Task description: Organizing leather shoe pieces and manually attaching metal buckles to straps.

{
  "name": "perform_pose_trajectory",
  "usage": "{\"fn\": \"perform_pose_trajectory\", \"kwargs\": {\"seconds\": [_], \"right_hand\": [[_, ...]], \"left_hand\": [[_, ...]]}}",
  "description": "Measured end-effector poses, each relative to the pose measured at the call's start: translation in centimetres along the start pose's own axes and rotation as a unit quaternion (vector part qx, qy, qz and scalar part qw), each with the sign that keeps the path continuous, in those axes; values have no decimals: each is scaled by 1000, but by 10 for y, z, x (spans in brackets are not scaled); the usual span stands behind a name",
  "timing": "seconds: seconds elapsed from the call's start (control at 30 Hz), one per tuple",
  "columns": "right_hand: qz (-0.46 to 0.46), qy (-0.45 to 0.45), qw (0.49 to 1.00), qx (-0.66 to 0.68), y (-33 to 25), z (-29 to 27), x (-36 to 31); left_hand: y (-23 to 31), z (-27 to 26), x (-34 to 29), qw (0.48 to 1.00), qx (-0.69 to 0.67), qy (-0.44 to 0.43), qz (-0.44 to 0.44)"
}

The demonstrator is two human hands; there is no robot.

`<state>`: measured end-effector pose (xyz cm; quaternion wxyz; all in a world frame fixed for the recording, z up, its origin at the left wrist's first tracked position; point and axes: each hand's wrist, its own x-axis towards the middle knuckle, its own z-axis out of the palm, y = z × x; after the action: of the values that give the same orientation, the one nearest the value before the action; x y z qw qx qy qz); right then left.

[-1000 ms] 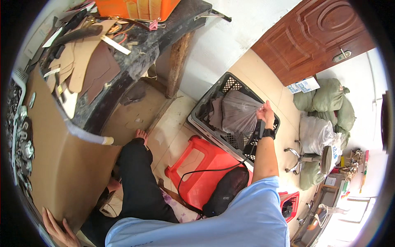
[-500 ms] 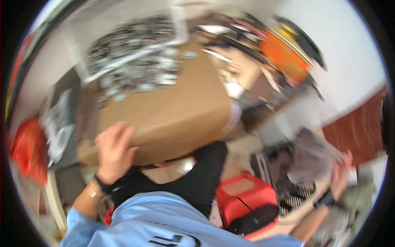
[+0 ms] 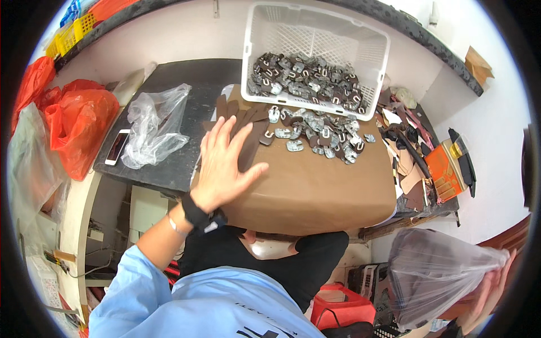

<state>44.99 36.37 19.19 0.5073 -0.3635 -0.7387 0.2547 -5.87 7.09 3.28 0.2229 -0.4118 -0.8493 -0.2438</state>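
Observation:
My left hand (image 3: 225, 163) is open, fingers spread, over the left part of the brown sheet (image 3: 315, 194) that covers the table. Its fingertips lie by dark brown flat strips (image 3: 248, 116); whether they press on them I cannot tell. At the far right, my right hand (image 3: 491, 294) grips the gathered neck of a clear plastic bag (image 3: 434, 276), which hangs beside the table with something dark inside. A loose pile of metal clips (image 3: 324, 135), some with dark brown parts, sits on the sheet. Behind it, a white plastic crate (image 3: 315, 107) holds many more.
A crumpled clear bag (image 3: 158, 127) and a white phone (image 3: 117, 147) lie on the black tabletop at left, near red bags (image 3: 81, 127). Scraps and an orange box (image 3: 445, 169) are at right. A red stool (image 3: 344, 304) stands below; a shelf (image 3: 163, 7) runs above.
The view has swung leftward and sharpened. My left hand has moved from the sheet's near left edge farther in, beside the strips. My right hand still holds the bag, now lower in view.

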Motion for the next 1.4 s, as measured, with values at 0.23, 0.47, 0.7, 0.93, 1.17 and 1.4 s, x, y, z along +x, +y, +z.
{"fn": "perform_pose_trajectory", "kwargs": {"seconds": [0.23, 0.47, 0.7, 0.93, 1.17, 1.4], "right_hand": [[57, -33, 921, 383, -74, 76, 47], [15, -221, 787, 575, -116, 124, 90], [96, -217, 751, 616, -149, 220, 85], [115, -203, 788, 569, -147, 272, 70], [119, -261, 771, 569, -160, 307, 67], [62, -315, 721, 614, -196, 341, 84]], "left_hand": [[-50, 28, 37, 985, -9, -153, -84], [-70, 23, 55, 985, 2, -151, -89], [-83, 15, 70, 971, 57, -201, -118], [-95, 27, 69, 978, 15, -162, -131], [-108, 16, 72, 967, -35, -160, -194], [-143, 18, 65, 961, -152, -93, -210]]}}
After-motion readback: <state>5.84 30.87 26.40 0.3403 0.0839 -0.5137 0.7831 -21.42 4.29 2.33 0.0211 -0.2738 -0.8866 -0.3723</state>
